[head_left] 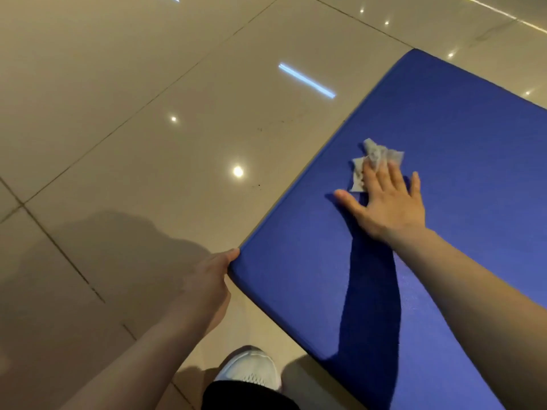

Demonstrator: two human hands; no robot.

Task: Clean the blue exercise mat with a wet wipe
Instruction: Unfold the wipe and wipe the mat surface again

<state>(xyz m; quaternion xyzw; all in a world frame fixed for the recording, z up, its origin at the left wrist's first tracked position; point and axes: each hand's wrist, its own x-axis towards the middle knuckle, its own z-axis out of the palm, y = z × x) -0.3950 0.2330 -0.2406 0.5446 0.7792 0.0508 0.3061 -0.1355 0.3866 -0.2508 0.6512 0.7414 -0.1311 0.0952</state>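
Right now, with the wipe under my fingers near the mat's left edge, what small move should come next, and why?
Probably slide the right hand with the wet wipe toward the right, across the blue exercise mat. The wipe sits near the mat's left edge with plenty of mat beyond it, and the left hand grips the corner, which steadies the mat.

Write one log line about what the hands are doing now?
right hand: presses wet wipe flat on blue mat | left hand: grips mat corner

Left hand's fingers mostly behind blue mat corner; mat's right side off-frame.
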